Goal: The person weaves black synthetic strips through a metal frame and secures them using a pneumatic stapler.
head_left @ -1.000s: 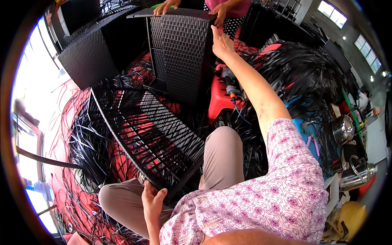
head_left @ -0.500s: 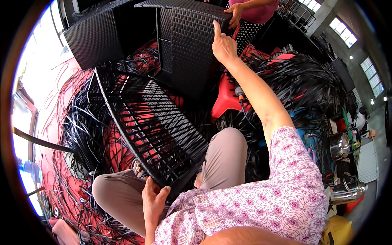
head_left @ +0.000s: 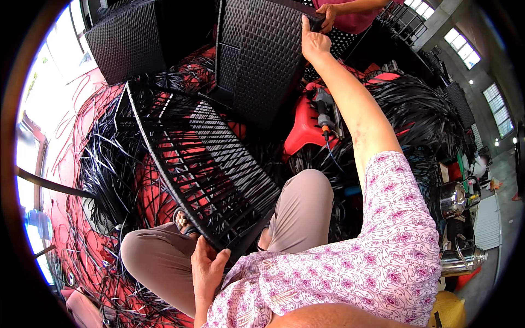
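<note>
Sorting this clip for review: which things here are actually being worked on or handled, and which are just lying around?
In hand:
- left hand gripping the lower rim of the half-woven black frame
- right hand on the edge of the woven black panel
- another person's hand on the same panel

Lying about:
- loose black strands
- red stool with a power tool
- steel kettle

One view only: head-worn fisheye, looking steeply down and forward from seated person's own head. Lap and knees near, filling lower centre; floral sleeve large at lower right. Left hand (head_left: 206, 268) close at bottom, right hand (head_left: 314, 42) far out at top. Straight edges bow toward dark circular rim. Floor and far windows squeezed at edges.
</note>
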`<action>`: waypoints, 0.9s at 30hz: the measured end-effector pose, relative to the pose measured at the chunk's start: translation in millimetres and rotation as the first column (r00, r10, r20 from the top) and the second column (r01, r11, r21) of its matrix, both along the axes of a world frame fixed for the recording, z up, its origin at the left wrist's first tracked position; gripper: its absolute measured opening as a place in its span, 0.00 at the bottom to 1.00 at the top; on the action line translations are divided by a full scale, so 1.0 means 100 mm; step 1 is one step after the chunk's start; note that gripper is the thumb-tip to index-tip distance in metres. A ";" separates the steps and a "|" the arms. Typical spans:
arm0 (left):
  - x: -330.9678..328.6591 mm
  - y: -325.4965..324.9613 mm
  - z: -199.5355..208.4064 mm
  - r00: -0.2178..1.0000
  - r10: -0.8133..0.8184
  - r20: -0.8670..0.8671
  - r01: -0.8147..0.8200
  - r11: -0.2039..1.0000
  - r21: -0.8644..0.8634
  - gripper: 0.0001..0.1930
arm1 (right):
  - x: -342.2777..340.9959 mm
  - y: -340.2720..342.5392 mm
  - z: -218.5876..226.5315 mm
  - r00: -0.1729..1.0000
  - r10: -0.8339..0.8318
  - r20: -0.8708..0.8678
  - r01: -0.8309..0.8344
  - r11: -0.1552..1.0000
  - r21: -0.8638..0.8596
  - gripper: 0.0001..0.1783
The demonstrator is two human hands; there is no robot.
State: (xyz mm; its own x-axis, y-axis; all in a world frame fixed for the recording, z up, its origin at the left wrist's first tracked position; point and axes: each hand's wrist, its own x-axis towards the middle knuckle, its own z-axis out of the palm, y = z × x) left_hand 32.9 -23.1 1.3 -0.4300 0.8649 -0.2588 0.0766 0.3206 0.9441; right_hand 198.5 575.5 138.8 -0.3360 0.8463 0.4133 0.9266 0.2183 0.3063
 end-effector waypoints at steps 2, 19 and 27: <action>-0.01 0.00 0.00 1.000 -0.005 0.024 0.005 1.000 -0.006 0.17 | 0.00 0.02 0.05 1.000 0.005 -0.001 -0.005 1.000 0.024 0.45; -0.01 0.04 0.11 1.000 -0.016 -0.024 0.015 1.000 -0.018 0.17 | -0.01 0.12 -0.25 0.999 -0.014 0.046 0.016 0.999 -0.043 0.44; 0.01 0.05 0.11 1.000 0.002 -0.002 -0.002 1.000 -0.021 0.18 | -0.08 0.16 -0.41 0.998 0.061 0.021 -0.061 0.998 -0.035 0.45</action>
